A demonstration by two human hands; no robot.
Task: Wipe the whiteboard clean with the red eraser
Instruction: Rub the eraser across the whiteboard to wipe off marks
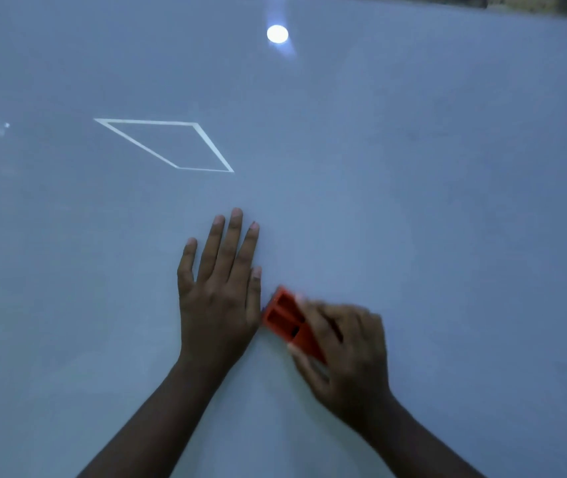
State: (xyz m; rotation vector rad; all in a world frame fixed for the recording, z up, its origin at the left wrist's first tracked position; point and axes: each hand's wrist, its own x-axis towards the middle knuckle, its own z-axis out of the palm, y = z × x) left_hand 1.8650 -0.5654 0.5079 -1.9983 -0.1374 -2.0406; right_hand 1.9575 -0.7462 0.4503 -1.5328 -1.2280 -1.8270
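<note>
The right hand (340, 353) grips the red plastic block eraser (289, 322), its fingers (313, 326) curled over the top edge and the thumb under the lower edge, so they are clamped on the eraser's right half. The hand is motion-blurred, so exactly how each finger lies cannot be told. The eraser's ribbed hollow back faces the camera, which suggests its wiping face is turned towards the large glossy white whiteboard (447, 201); whether it presses on the surface cannot be told. Its long axis runs diagonally, from upper left down to lower right, and its free upper-left end sits just beside the thumb of the left hand (220, 288).

The left hand lies flat on the whiteboard with its fingers (234, 243) straight and slightly spread, holding nothing, apparently bracing.

The only mark visible is a thin white-lined parallelogram (168, 146), up and to the left of both hands, well apart from the eraser and beyond the left fingertips. It may be a reflection like the bright round glare spot (277, 33) higher up. If it is a mark, the left hand lies between it and the eraser, and the right hand would likely have to sweep up and leftward over or around that hand
</note>
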